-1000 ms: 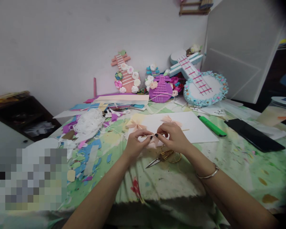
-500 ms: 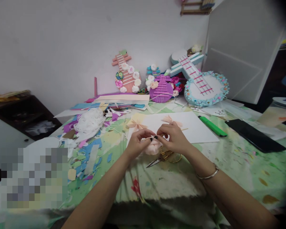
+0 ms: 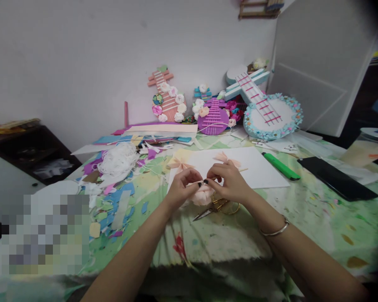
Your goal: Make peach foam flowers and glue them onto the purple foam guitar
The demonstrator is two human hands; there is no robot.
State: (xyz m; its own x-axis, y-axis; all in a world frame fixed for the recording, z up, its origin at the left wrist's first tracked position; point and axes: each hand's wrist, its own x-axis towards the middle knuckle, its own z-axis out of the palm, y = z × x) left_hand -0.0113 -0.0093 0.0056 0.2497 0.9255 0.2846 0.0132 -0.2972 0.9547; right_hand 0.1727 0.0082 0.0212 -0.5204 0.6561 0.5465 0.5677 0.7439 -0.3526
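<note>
Between my two hands is a pale pink paper flower (image 3: 203,196), its petals bunched below my thumbs. My left hand (image 3: 183,188) pinches it from the left. From the other side my right hand (image 3: 226,179) pinches the same flower, thumb tips nearly meeting; what lies right under the fingertips is hidden. Gold-handled scissors (image 3: 208,213) lie on the table just below the flower, partly behind my right hand. Peach pleated paper pieces (image 3: 180,165) rest beyond my left hand, and another peach piece (image 3: 224,157) sits beyond my right on a white sheet (image 3: 258,172).
A green box cutter (image 3: 281,167) and a black phone (image 3: 337,178) lie to the right. At left are tangled white string (image 3: 118,161) and coloured paper scraps (image 3: 113,209). Decorated paper instruments, including a blue-trimmed one (image 3: 269,113) and a purple one (image 3: 213,119), stand at the back.
Almost nothing differs. The flower's petals sit very slightly lower, and both hands keep their pinch in the same place.
</note>
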